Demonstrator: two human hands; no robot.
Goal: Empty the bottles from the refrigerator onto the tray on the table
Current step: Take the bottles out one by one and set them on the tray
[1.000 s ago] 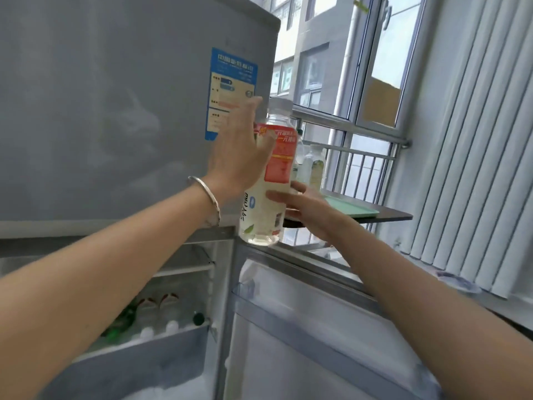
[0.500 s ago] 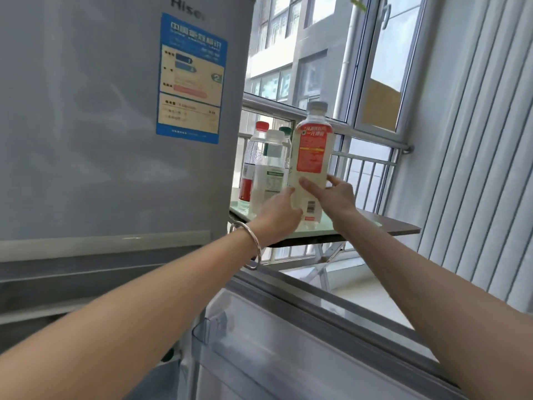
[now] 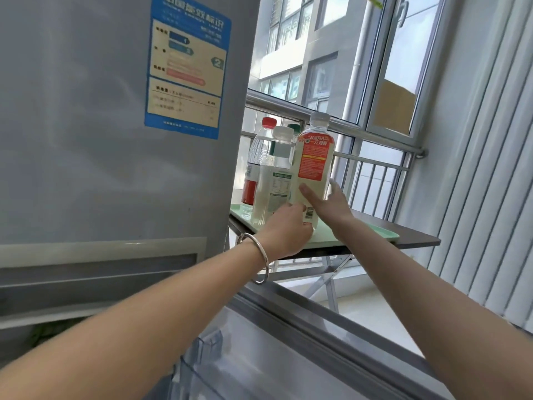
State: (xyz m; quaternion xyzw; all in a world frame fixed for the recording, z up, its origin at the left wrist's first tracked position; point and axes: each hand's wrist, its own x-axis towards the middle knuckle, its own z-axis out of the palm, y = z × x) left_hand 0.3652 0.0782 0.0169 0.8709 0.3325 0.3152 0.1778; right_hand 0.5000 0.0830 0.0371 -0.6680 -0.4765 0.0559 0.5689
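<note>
A pale yellow bottle with a red-orange label and clear cap [image 3: 314, 157] stands upright at the front of the mint-green tray [image 3: 375, 233]. Both hands hold it low down: my left hand [image 3: 285, 230], with a silver bangle on its wrist, grips the base, and my right hand [image 3: 328, 202] wraps the lower body from the right. Behind it on the tray stand a white-capped bottle with a green label [image 3: 275, 180], a red-capped clear bottle [image 3: 258, 157] and a green-capped bottle [image 3: 294, 129], mostly hidden.
The grey refrigerator [image 3: 86, 125] with a blue energy sticker fills the left. Its open lower door [image 3: 288, 350] juts out under my arms. The tray rests on a dark folding table [image 3: 418, 241] by a railed window. White vertical blinds [image 3: 490, 168] hang at the right.
The bottle went from in front of the refrigerator, held high, rightward and down to the tray. My left hand slid from its upper part to its base. The view swung toward the table.
</note>
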